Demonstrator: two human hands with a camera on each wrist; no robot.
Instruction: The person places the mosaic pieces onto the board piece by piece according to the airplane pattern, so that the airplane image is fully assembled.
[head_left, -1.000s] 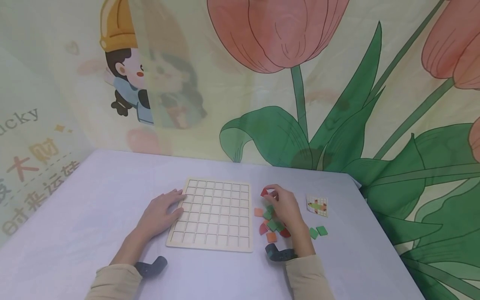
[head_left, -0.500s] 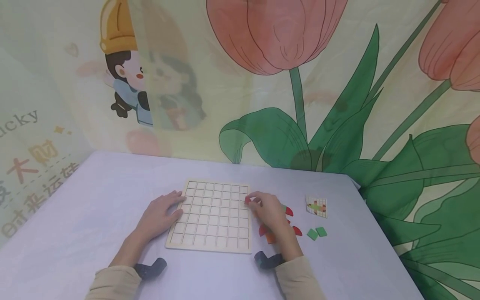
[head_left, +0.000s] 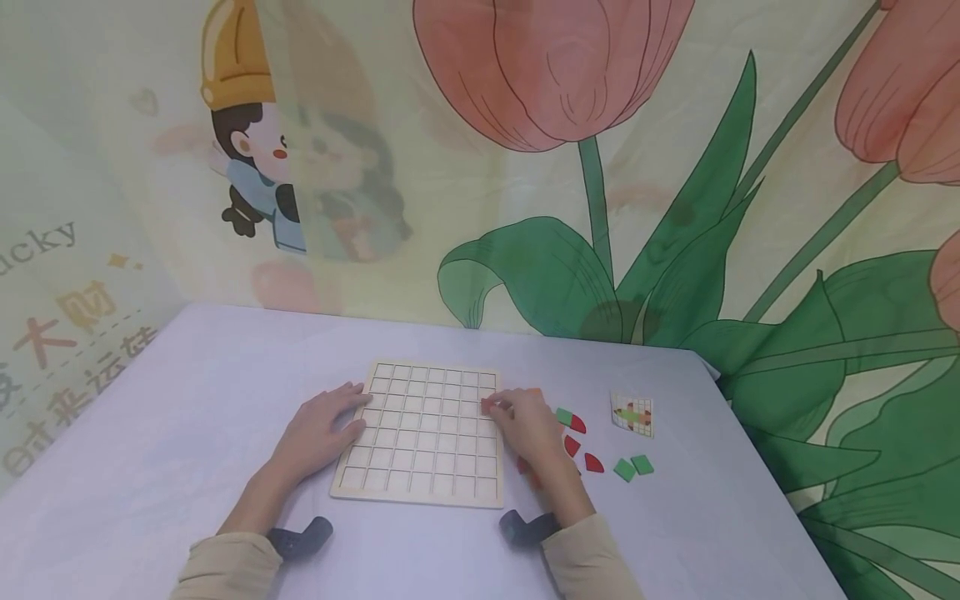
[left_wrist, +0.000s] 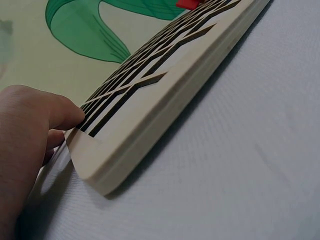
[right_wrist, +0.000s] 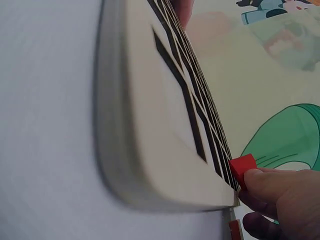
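A pale wooden grid board [head_left: 427,437] lies on the table with its cells bare in view. My left hand [head_left: 318,427] rests at the board's left edge, fingers extended and thumb apart; in the left wrist view a digit [left_wrist: 67,114] touches the board's rim. At the opposite side, my right hand [head_left: 528,427] pinches a small red tile [right_wrist: 243,165] between thumb and fingers, over the cells of the right-hand column. How far the tile sits in a cell is hard to tell. Part of the tile is hidden by the fingertips.
Loose red quarter-round tiles [head_left: 594,462], a green tile [head_left: 563,416] and an orange one [head_left: 534,392] lie around the right hand, which covers some. Two green squares [head_left: 642,464] lie farther right, below a small pattern card [head_left: 633,414]. A printed cloth [head_left: 480,250] hangs behind the table.
My right hand has carried the red tile left from the pile to the board's right edge, then slightly lower. More loose tiles now show beside it. The left hand stays put.
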